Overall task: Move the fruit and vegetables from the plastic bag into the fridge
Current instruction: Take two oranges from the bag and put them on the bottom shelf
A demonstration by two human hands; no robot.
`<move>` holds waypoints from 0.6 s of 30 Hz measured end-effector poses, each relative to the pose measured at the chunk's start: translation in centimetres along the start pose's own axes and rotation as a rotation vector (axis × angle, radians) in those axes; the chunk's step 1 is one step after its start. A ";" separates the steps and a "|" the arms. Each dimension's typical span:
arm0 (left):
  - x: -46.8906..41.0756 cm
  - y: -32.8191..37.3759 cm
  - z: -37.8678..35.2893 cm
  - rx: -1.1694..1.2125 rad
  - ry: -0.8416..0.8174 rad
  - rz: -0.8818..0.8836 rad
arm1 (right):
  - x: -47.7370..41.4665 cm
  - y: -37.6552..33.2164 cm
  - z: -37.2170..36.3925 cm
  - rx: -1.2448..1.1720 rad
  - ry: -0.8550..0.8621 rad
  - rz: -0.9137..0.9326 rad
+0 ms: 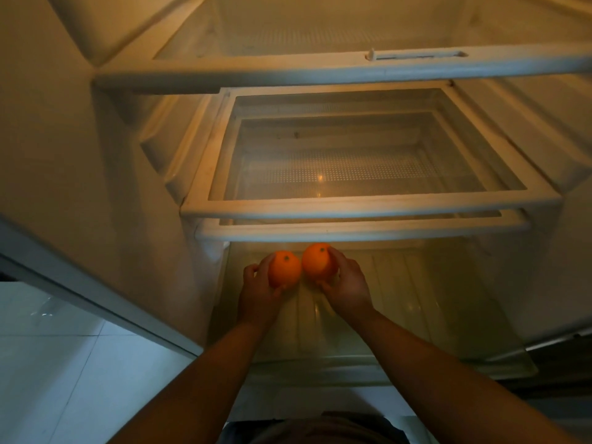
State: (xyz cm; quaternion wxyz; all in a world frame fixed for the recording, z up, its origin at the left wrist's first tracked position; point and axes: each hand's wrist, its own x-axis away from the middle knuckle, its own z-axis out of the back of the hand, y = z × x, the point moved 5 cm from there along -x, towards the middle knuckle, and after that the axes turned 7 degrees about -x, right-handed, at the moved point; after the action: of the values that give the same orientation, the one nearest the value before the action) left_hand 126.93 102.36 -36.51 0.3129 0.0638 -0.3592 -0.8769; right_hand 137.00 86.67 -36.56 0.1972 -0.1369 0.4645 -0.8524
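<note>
Left orange (284, 269) clasped in the curled fingers of the left hand (256, 291). Right orange (318, 261), just beside it, clasped likewise by the right hand (347, 283). Both held low in the bottom compartment (416, 299) of the fridge (64, 139), under the lowest glass shelf (362, 232); contact with the ribbed floor not discernible. Step in hand, by judgement: placing. Next: lower until seated, loosen both grips, withdraw without setting the fruit rolling. Only visible contents of the fridge: these two oranges. Plastic bag out of view.
</note>
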 end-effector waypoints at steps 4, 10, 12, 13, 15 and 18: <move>-0.1 0.1 0.0 0.017 -0.003 0.025 | 0.4 -0.4 0.1 0.018 -0.007 0.011; -0.1 0.2 0.6 -0.049 -0.041 0.034 | 0.1 -0.9 1.4 0.042 -0.031 -0.055; -0.2 0.5 1.0 -0.083 -0.075 0.027 | 0.1 -1.2 2.1 0.062 -0.043 -0.072; -0.2 0.7 1.2 -0.089 -0.087 0.030 | 0.1 -1.3 2.4 0.067 -0.047 -0.075; 0.0 1.1 1.4 -0.088 -0.094 0.022 | 0.6 -1.5 3.0 0.075 -0.054 -0.084; 0.3 1.6 2.0 -0.107 -0.077 -0.009 | 1.8 -1.4 3.8 0.054 -0.063 -0.120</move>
State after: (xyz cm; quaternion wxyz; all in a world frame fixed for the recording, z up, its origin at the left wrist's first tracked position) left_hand 126.79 102.46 -33.96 0.2978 0.0150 -0.3234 -0.8980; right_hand 136.73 83.74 -33.27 0.1638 -0.1860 0.4260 -0.8701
